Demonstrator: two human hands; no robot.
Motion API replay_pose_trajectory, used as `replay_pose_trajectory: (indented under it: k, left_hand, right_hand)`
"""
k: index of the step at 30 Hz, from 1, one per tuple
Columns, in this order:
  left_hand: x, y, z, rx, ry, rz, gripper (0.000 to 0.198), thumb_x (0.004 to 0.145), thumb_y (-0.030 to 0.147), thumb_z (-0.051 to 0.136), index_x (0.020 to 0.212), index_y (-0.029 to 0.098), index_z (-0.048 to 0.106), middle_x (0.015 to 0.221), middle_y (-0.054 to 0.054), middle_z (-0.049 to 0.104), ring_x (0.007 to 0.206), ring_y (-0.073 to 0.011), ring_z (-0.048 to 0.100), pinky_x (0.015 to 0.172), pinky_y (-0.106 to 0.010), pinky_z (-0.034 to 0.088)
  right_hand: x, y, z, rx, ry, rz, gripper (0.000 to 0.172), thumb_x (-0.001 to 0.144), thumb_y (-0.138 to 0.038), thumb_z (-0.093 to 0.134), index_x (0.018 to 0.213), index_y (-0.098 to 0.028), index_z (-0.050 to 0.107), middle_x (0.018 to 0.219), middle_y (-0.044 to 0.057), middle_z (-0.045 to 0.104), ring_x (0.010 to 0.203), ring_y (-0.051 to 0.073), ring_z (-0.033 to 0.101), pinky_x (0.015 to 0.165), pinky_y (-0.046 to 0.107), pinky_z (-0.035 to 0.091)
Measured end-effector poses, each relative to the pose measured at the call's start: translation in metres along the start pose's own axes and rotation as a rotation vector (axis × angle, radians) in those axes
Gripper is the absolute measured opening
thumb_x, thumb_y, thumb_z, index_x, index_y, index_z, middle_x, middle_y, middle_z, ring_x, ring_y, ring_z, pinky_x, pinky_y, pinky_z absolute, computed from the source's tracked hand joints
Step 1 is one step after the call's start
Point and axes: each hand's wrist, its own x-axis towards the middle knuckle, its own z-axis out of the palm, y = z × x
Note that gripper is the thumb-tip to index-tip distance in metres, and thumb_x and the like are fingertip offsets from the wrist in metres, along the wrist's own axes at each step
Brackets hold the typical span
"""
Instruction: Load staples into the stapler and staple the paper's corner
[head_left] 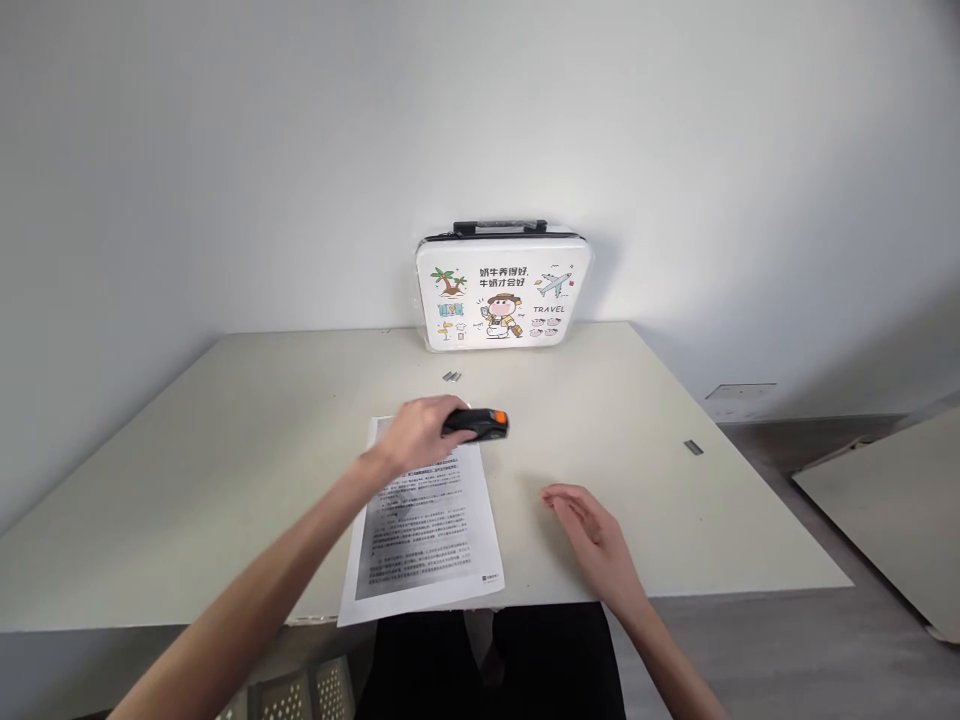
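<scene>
My left hand is closed around a black stapler with an orange part at its end. It holds the stapler over the upper part of a printed sheet of paper; my fingers and the stapler hide the sheet's top right corner. The paper's bottom edge reaches past the table's front edge. To the right of the sheet is my right hand, its fingers loosely bent and pointing left, with nothing seen in it. It is apart from both paper and stapler.
Against the wall, a white cartoon-printed case stands upright on the pale table. Several short staple strips lie in front of it. Another small staple piece rests near the table's right edge.
</scene>
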Motion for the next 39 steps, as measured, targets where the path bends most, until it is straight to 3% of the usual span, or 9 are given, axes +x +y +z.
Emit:
replay_pose_trajectory:
  k: [5, 10, 13, 18, 24, 29, 33, 39]
  left_hand:
    - [0.006, 0.072, 0.054, -0.034, -0.064, 0.136, 0.02, 0.093, 0.039, 0.074, 0.105, 0.024, 0.067, 0.103, -0.005, 0.078, 0.091, -0.0276, 0.075, 0.079, -0.039, 0.054]
    - [0.014, 0.104, 0.096, -0.087, -0.071, 0.202, 0.019, 0.093, 0.036, 0.076, 0.104, 0.024, 0.067, 0.1, -0.005, 0.078, 0.09, -0.0275, 0.076, 0.084, -0.042, 0.055]
    - [0.011, 0.103, 0.104, -0.144, -0.05, 0.191, 0.023, 0.095, 0.036, 0.075, 0.112, 0.024, 0.066, 0.107, -0.004, 0.078, 0.094, -0.027, 0.075, 0.087, -0.042, 0.056]
    - [-0.011, 0.079, 0.098, -0.283, -0.025, 0.086, 0.045, 0.086, 0.034, 0.087, 0.122, 0.026, 0.062, 0.113, -0.003, 0.077, 0.103, -0.0266, 0.073, 0.091, -0.042, 0.057]
    - [-0.033, 0.063, 0.094, -0.317, 0.026, 0.08, 0.028, 0.09, 0.029, 0.083, 0.112, 0.025, 0.066, 0.113, -0.003, 0.076, 0.107, -0.0267, 0.071, 0.096, -0.044, 0.055]
    - [-0.029, 0.068, 0.101, -0.31, 0.05, 0.072, 0.021, 0.093, 0.032, 0.08, 0.109, 0.025, 0.069, 0.11, -0.003, 0.075, 0.103, -0.0257, 0.071, 0.095, -0.045, 0.056]
    - [-0.024, 0.071, 0.105, -0.276, 0.063, 0.07, 0.013, 0.096, 0.036, 0.075, 0.101, 0.025, 0.07, 0.104, -0.003, 0.074, 0.096, -0.0246, 0.07, 0.092, -0.044, 0.057]
    - [-0.033, 0.062, 0.1, -0.253, 0.095, 0.084, 0.015, 0.101, 0.04, 0.068, 0.102, 0.025, 0.07, 0.103, -0.004, 0.073, 0.094, -0.0245, 0.07, 0.091, -0.044, 0.057]
  right_hand:
    - [0.012, 0.007, -0.033, -0.077, 0.149, 0.038, 0.04, 0.099, -0.059, 0.058, 0.111, -0.024, 0.072, 0.121, 0.011, 0.076, 0.116, 0.028, 0.07, 0.098, 0.041, 0.056]
    - [0.019, 0.015, -0.064, -0.096, 0.188, 0.061, 0.044, 0.099, -0.062, 0.058, 0.116, -0.023, 0.07, 0.125, 0.012, 0.075, 0.116, 0.028, 0.07, 0.1, 0.043, 0.055]
    - [0.022, 0.016, -0.068, -0.119, 0.174, 0.077, 0.047, 0.098, -0.064, 0.057, 0.117, -0.023, 0.071, 0.123, 0.011, 0.076, 0.113, 0.028, 0.07, 0.099, 0.042, 0.054]
    - [0.027, 0.009, -0.061, -0.185, 0.147, 0.082, 0.049, 0.1, -0.066, 0.053, 0.116, -0.025, 0.072, 0.123, 0.009, 0.076, 0.11, 0.028, 0.069, 0.09, 0.038, 0.055]
    - [0.033, 0.008, -0.055, -0.225, 0.12, 0.057, 0.055, 0.103, -0.068, 0.043, 0.114, -0.024, 0.074, 0.12, 0.01, 0.077, 0.109, 0.027, 0.07, 0.088, 0.037, 0.055]
    - [0.034, 0.011, -0.055, -0.256, 0.109, -0.014, 0.055, 0.103, -0.068, 0.042, 0.114, -0.024, 0.073, 0.121, 0.01, 0.076, 0.106, 0.027, 0.068, 0.094, 0.039, 0.053]
    - [0.031, 0.013, -0.055, -0.273, 0.106, 0.015, 0.054, 0.104, -0.066, 0.04, 0.121, -0.025, 0.071, 0.126, 0.01, 0.074, 0.111, 0.027, 0.068, 0.095, 0.041, 0.053]
    - [0.028, 0.019, -0.051, -0.358, 0.016, -0.11, 0.055, 0.091, -0.062, 0.068, 0.132, -0.027, 0.063, 0.135, 0.011, 0.069, 0.122, 0.032, 0.063, 0.106, 0.05, 0.051]
